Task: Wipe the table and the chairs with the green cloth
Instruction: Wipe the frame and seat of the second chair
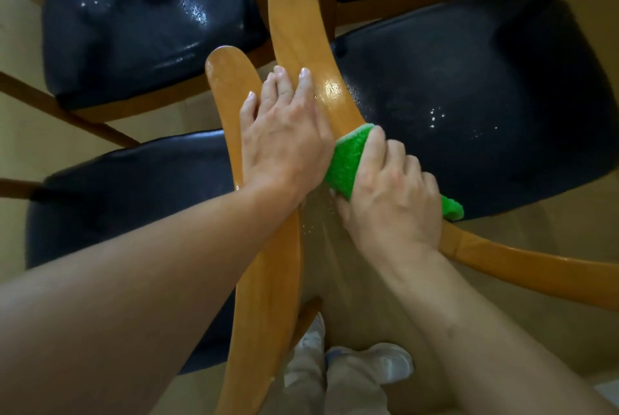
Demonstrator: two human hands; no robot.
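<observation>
A: Green, and bright against the wood: the green cloth (348,160) is wrapped over the curved wooden back rail (301,29) of the right-hand chair, near the middle of the view, with one corner poking out on the far side of the right hand (392,193).

B: How is that grip set?

A: Its fingers are curled over the cloth, clamping it onto the rail. The left hand (284,136) is not clamped on anything; its fingers lie straight, flat across that rail and the back rail of the neighbouring chair (231,86) just to the left, seemingly steadying both.

B: What could go wrong?

A: The rail shines wet, and droplets sit on the dark seat (469,106) to the right. A slick, curved rail could let the cloth slide off under pressure, I'd judge, and the loose corner could snag. The flat left hand is touching the cloth, so a stroke towards the far end would run into it. Pushing sideways could also knock the two chair backs together.
</observation>
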